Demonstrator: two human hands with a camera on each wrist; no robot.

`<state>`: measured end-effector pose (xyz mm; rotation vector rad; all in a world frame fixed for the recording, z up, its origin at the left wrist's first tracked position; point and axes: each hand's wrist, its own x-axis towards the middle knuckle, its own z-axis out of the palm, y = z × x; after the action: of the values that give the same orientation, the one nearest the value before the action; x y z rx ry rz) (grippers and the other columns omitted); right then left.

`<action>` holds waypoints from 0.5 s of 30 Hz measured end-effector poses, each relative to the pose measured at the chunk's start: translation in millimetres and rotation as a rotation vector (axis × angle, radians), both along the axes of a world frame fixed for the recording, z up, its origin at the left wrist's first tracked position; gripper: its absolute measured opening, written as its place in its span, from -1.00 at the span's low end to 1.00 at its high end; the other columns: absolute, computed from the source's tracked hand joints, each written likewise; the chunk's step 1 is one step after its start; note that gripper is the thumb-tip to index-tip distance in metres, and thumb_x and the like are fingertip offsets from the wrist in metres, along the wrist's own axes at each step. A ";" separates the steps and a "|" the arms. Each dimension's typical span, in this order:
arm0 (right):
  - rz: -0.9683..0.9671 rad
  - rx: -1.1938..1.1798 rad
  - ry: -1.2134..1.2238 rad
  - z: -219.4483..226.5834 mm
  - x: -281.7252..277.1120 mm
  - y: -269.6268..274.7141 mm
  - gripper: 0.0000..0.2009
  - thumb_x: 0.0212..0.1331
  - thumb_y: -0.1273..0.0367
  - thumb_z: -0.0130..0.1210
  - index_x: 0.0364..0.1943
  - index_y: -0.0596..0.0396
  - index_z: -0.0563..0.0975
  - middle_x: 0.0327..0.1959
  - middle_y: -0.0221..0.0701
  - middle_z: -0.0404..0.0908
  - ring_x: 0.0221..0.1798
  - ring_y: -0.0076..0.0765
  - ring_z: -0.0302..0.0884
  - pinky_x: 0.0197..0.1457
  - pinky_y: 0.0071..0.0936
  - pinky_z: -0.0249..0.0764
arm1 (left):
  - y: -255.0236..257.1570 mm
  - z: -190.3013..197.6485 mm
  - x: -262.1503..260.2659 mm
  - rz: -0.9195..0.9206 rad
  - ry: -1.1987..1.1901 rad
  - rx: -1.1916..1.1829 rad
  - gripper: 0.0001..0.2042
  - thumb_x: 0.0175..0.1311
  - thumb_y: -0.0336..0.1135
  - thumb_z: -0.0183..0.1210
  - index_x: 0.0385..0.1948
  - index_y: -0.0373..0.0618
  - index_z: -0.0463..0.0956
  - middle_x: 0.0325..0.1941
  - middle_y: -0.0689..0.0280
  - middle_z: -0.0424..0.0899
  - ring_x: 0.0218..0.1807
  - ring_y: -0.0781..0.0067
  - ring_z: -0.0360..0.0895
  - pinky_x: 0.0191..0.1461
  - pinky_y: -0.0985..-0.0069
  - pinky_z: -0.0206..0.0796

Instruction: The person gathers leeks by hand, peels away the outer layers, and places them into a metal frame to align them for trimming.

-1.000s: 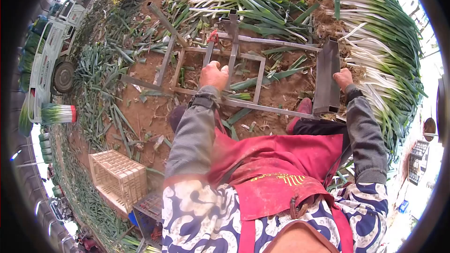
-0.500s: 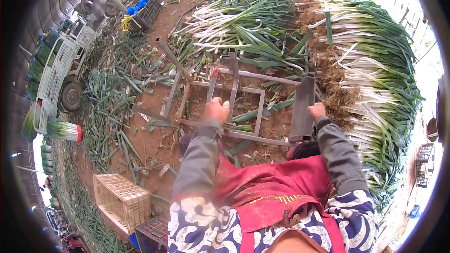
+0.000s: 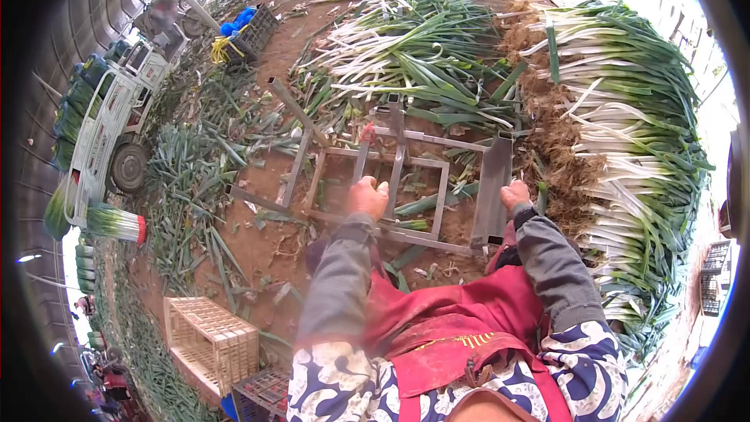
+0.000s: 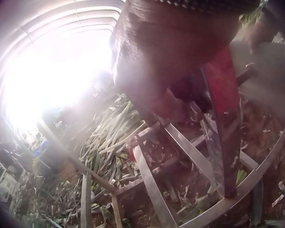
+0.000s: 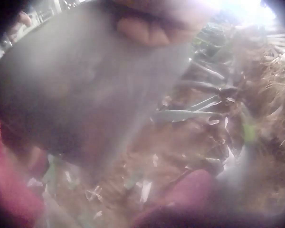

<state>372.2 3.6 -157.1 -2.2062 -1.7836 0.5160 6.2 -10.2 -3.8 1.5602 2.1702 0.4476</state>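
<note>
Dull grey metal frame (image 3: 398, 160), creased red cloth apron (image 3: 453, 316).

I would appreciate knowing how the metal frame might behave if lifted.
The metal frame would probably stay stiff, with straight, joined bars. It may hang heavier toward the broad end panel, and its projecting bars could snag scattered leaves.

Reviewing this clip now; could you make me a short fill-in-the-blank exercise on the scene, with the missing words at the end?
1. While the left hand grips a bar of the metal frame, the grey panel is held by the ____ hand.
2. The person's apron is ____.
3. The leeks along the right lie with their ____ toward the metal frame.
4. The heap in the dark crate is ____.

Missing words: right; red; roots; blue.
</note>
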 end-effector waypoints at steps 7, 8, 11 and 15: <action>-0.031 -0.011 -0.063 -15.7 15.8 0.9 -0.72 -0.14 0.22 0.05 -0.63 0.18 0.58 -0.53 -0.06 0.58 -0.41 0.01 0.58 -0.32 -0.20 0.49 | 0.7 -8.9 -2.5 0.010 -0.008 0.007 -0.63 0.08 -0.10 0.24 -0.21 -0.21 0.58 -0.24 0.02 0.66 -0.15 0.09 0.62 -0.02 0.30 0.42; -0.059 0.055 -0.064 -16.7 17.0 -0.3 -0.73 -0.15 0.22 0.07 -0.68 0.17 0.57 -0.61 -0.09 0.57 -0.50 -0.03 0.59 -0.42 -0.24 0.48 | 0.9 -9.4 -3.2 0.005 -0.010 0.021 -0.64 0.07 -0.10 0.24 -0.21 -0.21 0.58 -0.24 0.02 0.66 -0.15 0.09 0.62 -0.02 0.30 0.42; -0.063 0.066 -0.004 -9.9 18.0 -1.7 -0.74 -0.15 0.24 0.06 -0.66 0.18 0.58 -0.57 -0.06 0.58 -0.45 -0.02 0.60 -0.37 -0.24 0.50 | 0.5 -3.9 -0.4 0.011 0.001 0.009 -0.64 0.07 -0.10 0.24 -0.23 -0.21 0.59 -0.24 0.02 0.66 -0.14 0.08 0.62 -0.02 0.30 0.42; -0.102 -0.005 0.013 0.7 14.4 -0.6 -0.77 -0.11 0.30 0.03 -0.61 0.19 0.59 -0.50 -0.03 0.60 -0.34 0.04 0.61 -0.24 -0.21 0.53 | -0.5 3.2 0.7 0.004 0.010 -0.014 -0.64 0.07 -0.09 0.24 -0.25 -0.21 0.59 -0.24 0.01 0.66 -0.14 0.07 0.61 -0.01 0.29 0.41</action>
<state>386.6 2.9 -156.4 -2.2774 -1.6553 0.5116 7.0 -10.7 -0.6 1.5536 2.1799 0.4255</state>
